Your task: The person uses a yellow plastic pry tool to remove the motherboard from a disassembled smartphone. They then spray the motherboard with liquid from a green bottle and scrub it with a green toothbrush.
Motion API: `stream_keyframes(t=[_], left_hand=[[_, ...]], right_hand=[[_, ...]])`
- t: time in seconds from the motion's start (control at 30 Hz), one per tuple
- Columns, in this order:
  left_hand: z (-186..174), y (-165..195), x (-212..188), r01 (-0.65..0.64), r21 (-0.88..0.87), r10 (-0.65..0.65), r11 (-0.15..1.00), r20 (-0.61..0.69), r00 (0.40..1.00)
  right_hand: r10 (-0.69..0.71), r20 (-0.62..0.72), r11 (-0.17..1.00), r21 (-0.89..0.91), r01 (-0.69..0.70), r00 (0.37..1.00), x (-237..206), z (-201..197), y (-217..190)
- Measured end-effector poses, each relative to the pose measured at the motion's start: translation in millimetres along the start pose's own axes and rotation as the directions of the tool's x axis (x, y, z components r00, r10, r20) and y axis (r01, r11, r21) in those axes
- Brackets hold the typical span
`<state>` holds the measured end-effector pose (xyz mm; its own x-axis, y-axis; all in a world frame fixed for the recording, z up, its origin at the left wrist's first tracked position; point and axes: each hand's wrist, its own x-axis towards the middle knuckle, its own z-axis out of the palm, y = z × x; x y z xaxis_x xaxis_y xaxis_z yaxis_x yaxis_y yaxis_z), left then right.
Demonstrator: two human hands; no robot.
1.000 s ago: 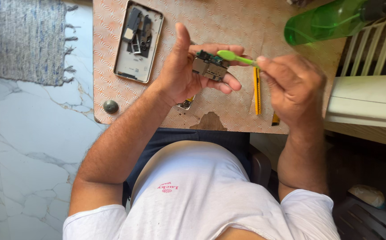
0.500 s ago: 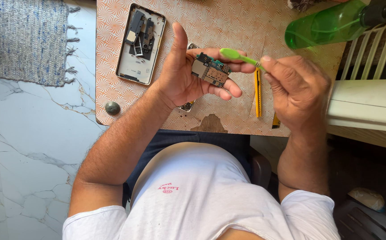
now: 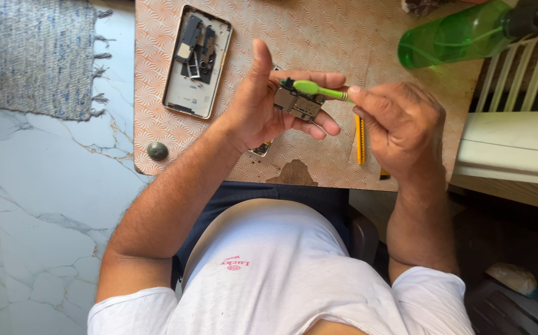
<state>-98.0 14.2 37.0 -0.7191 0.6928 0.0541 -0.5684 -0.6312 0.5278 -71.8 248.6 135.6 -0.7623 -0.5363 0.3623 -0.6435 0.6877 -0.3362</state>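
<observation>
My left hand (image 3: 262, 108) holds a small phone circuit board (image 3: 297, 103) between its fingers, palm turned up above the patterned table (image 3: 355, 37). My right hand (image 3: 399, 124) grips the handle of a green toothbrush-like brush (image 3: 318, 90), and its head rests against the top edge of the board. An opened phone frame (image 3: 195, 62) with dark parts inside lies on the table to the left of my left hand.
A yellow-handled tool (image 3: 360, 139) lies on the table under my right hand. A green bottle (image 3: 461, 34) lies at the upper right. A small round grey object (image 3: 156, 150) sits at the table's front left corner. A rug (image 3: 33, 56) covers the marble floor.
The brush head has slid left along the board's top edge. Both hands and the board stay at about the same spot over the table.
</observation>
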Motion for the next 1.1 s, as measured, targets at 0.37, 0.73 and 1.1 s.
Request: stream_keyframes(t=[0.37,0.73,1.1], left_hand=[[-2,-3,2,0.009,-0.049,-0.009,0.999,0.005,1.0],[-1,-2,2,0.038,0.025,-0.037,0.999,-0.036,0.999],[-1,-2,0,0.028,0.099,-0.025,0.995,-0.034,0.999]], right_hand=[[0.005,-0.019,1.0,0.002,-0.005,1.0,1,2,1],[-0.037,0.004,0.999,-0.032,0.037,0.999,4,1,5],[-0.047,-0.004,0.997,-0.056,0.046,0.999,2,0,5]])
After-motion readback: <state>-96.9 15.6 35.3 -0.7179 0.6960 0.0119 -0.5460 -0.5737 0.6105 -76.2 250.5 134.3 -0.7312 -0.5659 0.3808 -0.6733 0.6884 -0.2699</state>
